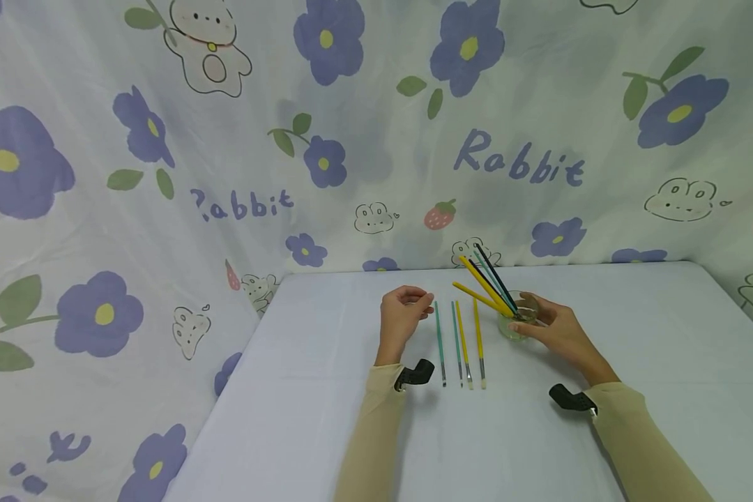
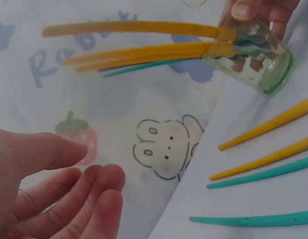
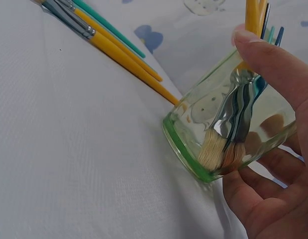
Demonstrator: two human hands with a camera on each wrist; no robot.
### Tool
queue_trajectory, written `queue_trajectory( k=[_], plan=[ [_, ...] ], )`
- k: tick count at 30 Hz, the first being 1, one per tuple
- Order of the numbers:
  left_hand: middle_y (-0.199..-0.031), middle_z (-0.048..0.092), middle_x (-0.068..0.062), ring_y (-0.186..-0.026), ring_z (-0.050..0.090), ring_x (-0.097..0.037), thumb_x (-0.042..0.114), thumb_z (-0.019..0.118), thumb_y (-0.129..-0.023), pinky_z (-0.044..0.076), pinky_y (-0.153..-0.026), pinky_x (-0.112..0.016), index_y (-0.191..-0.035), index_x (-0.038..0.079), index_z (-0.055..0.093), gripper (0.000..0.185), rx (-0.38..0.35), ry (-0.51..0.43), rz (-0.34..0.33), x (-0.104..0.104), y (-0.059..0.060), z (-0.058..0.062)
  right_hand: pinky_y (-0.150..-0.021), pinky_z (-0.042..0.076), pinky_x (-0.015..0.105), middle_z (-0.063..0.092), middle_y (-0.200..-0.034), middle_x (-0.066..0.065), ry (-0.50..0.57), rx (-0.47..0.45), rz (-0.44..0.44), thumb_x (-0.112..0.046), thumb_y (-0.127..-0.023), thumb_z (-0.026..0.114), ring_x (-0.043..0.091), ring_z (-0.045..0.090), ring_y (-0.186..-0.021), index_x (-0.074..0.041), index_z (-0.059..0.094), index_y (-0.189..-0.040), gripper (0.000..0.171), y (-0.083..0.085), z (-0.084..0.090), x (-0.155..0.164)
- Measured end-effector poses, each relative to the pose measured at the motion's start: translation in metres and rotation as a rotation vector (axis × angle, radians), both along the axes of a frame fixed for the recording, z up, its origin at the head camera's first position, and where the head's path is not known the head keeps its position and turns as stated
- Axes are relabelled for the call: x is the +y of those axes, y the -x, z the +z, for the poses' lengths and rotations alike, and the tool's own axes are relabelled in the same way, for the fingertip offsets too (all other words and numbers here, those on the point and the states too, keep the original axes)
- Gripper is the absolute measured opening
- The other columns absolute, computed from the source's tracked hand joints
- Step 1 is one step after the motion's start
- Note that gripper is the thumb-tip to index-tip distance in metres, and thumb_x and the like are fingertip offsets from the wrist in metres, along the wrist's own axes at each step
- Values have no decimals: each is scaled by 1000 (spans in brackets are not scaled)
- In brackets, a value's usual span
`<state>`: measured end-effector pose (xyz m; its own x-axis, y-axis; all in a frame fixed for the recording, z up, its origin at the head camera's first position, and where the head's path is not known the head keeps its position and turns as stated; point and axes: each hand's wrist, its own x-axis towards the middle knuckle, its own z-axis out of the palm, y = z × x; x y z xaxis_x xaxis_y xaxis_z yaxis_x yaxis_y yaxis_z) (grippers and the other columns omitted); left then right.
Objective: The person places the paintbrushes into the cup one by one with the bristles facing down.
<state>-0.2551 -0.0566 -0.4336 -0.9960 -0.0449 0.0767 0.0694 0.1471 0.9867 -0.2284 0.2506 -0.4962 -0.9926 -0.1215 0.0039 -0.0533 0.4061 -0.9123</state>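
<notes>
Right now the right hand point(image 1: 555, 326) has its grip wrapped around a small clear glass jar point(image 1: 516, 325), thumb on one side and fingers curled around the other, tilting it on the worktop point(image 1: 652, 335). Up close in the right wrist view, that jar point(image 3: 228, 134) is smooth and see-through with a green-tinted rim at its base, and only its lower edge touches the cloth. Inside it, paintbrushes point(image 1: 486, 282) fan out toward the backdrop: slim yellow, teal and dark handles, shiny metal ferrules and pale bristle tips point(image 3: 213, 152) pressed down against the glass bottom.

Over to the left hand point(image 1: 404, 315): its grip is loose, fingers gently curled, holding nothing, hovering just beside the row of loose brushes point(image 1: 461, 341). Four of them lie side by side on the worktop, two teal, two yellow, long and thin with tapered ends, between the two hands.

That worktop is covered in a plain pale cloth with a fine weave. Behind it hangs a soft fabric backdrop point(image 1: 226, 139) printed with purple flowers, strawberries and outline bunnies, and the word "Rabbit" point(image 1: 518, 164) reads twice in purple lettering. Both arms wear beige sleeves point(image 1: 640, 439).
</notes>
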Motion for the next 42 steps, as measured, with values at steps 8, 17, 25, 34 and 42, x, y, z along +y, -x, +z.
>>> queue_trajectory(
  k=[8, 17, 25, 34, 42],
  plan=[
    [-95, 77, -20, -70, 76, -19, 15, 77, -91, 65, -67, -27, -103, 1, 73, 18, -73, 88, -3, -2, 2, -7, -117, 43, 61, 52, -157, 17, 7, 0, 2, -46, -91, 78, 44, 45, -147, -14, 33, -162, 90, -2, 3, 0],
    [-92, 78, -18, -67, 74, -17, 16, 78, -91, 63, -62, -24, -102, 2, 73, 19, -148, 191, -8, 0, 4, -19, -117, 42, 61, 52, -157, 16, 12, -7, 4, -43, -91, 79, 45, 44, -147, -12, 32, -163, 91, -2, 4, -1],
    [-77, 76, -10, -62, 72, -16, 18, 79, -91, 56, -56, -21, -99, 1, 73, 20, -160, 345, -48, 6, 3, -26, -117, 43, 61, 52, -157, 16, 0, 5, -4, -45, -92, 78, 44, 45, -147, -14, 33, -162, 89, -1, 1, -1],
    [-80, 73, -5, -63, 63, -11, 24, 80, -90, 47, -58, -22, -100, 3, 73, 25, -194, 603, -33, 17, -2, -30, -118, 42, 60, 52, -156, 16, -8, 2, -15, -47, -91, 78, 43, 45, -148, -14, 35, -162, 90, 1, -1, -2],
    [-86, 71, -6, -70, 60, -14, 21, 83, -87, 49, -60, -23, -93, 3, 72, 22, -174, 701, -43, 22, -7, -33, -118, 42, 61, 52, -156, 16, -3, -1, -8, -43, -92, 78, 43, 45, -148, -13, 34, -162, 88, 2, 0, -1]
  ],
)
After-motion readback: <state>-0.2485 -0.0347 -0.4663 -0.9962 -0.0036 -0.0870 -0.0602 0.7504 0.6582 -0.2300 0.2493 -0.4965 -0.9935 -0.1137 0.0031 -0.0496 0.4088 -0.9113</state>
